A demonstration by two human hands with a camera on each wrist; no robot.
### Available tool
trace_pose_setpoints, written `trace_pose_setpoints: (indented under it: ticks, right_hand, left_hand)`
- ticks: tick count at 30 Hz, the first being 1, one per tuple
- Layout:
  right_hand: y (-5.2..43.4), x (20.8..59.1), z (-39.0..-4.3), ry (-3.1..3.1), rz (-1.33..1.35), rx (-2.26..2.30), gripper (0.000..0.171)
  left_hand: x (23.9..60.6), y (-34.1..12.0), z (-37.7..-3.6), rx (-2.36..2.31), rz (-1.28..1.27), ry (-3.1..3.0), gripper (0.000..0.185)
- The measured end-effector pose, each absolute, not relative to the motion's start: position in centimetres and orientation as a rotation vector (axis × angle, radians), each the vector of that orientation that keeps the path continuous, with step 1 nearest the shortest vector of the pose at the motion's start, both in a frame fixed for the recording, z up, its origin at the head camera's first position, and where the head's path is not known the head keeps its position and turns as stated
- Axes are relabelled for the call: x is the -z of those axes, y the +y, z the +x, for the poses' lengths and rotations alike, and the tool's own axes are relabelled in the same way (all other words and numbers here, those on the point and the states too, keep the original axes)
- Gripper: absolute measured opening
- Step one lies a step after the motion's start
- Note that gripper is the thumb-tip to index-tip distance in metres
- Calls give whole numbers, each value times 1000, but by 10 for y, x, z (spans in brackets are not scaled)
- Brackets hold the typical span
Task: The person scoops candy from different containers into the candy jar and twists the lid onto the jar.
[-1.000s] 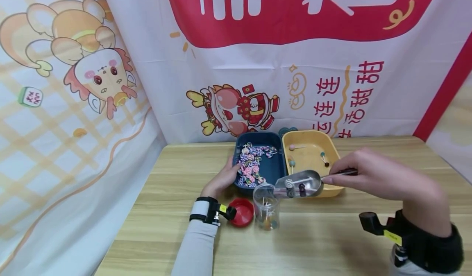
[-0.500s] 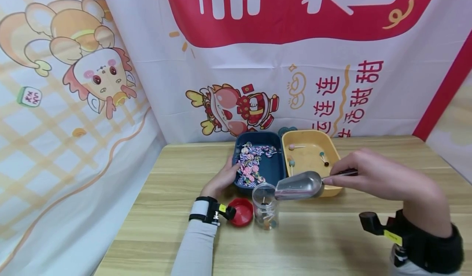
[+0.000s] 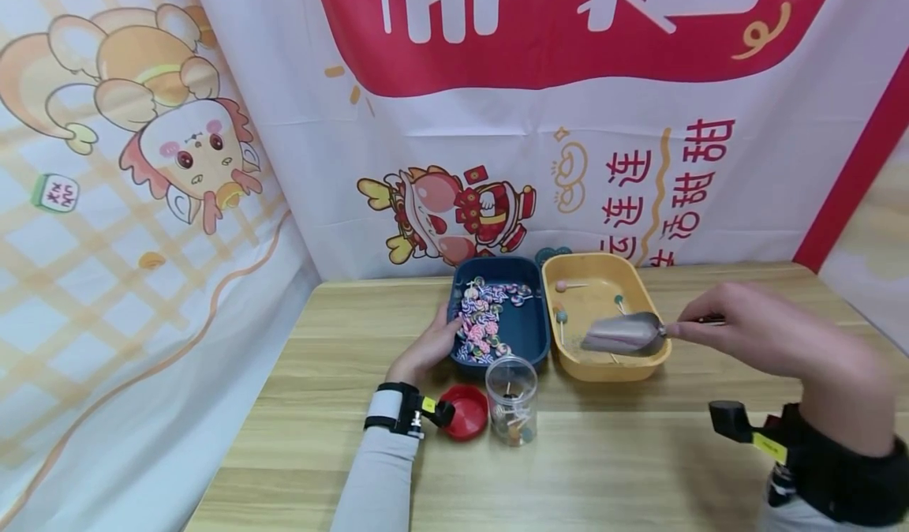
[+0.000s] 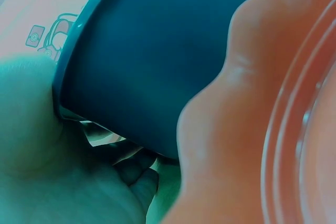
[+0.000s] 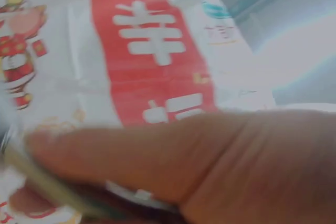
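Over the yellow tray [image 3: 642,368], the right hand [image 3: 753,331] grips a metal scoop [image 3: 625,335].
Left hand [image 3: 426,349] holds the blue tray [image 3: 529,339] of wrapped candies [image 3: 479,323]; lollipops [image 3: 514,425] fill the open jar [image 3: 512,390].

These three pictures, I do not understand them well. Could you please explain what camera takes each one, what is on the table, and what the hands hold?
No machine is here: a person works with two bare hands and wears three cameras. The wide picture comes from a camera on the head, looking down at a wooden table. The other two come from cameras strapped to the wrists, so close that they are blurred.

On the table stand a dark blue tray with many small colourful lollipops, a yellow tray with only a few, a clear jar with some lollipops inside, and a red lid beside it.

The right hand has its grip on the handle of a metal scoop, which is over the yellow tray. The left hand rests against the blue tray's left side; the left wrist picture shows that tray and the red lid very close.
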State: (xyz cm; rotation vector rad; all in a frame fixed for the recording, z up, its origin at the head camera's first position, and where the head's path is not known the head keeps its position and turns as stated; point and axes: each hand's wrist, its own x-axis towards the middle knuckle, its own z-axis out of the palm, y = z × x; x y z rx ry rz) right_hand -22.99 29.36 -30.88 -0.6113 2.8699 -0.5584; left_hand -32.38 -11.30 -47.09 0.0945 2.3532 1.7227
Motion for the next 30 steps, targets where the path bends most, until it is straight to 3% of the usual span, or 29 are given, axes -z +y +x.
trace_pose_setpoints:
  ticks: [13, 21, 30]
  right_hand:
    - [255, 353, -276, 2811, -589, 523, 23]
    - [235, 369, -287, 2841, -564, 560, 31]
    - [228, 384, -300, 2883, -436, 551, 24]
  left_hand:
    - [467, -110, -326, -1720, 85, 2339, 57]
    - [470, -112, -323, -1716, 74, 2339, 58]
    - [469, -113, -320, -1715, 79, 2341, 58]
